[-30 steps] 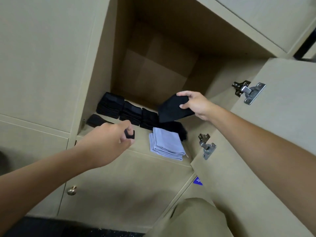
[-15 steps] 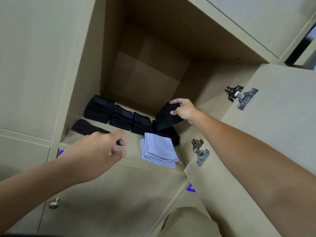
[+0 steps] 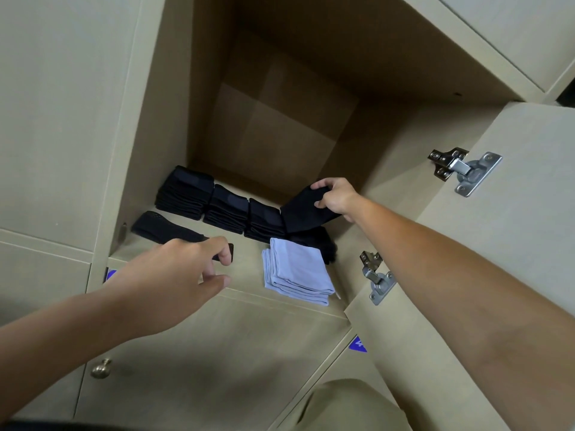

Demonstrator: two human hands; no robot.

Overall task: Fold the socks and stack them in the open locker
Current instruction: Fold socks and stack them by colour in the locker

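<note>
The right hand [image 3: 334,197] gripped a folded black sock [image 3: 303,211] above the locker shelf [image 3: 245,275]. The left hand [image 3: 174,275] hovered with loosely curled, empty fingers over an unfolded black sock [image 3: 161,228].

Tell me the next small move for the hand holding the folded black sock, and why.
Probably lower it onto the low black pile beneath: the right hand grips the folded sock tilted just above that pile, at the end of the row of stacks.
</note>
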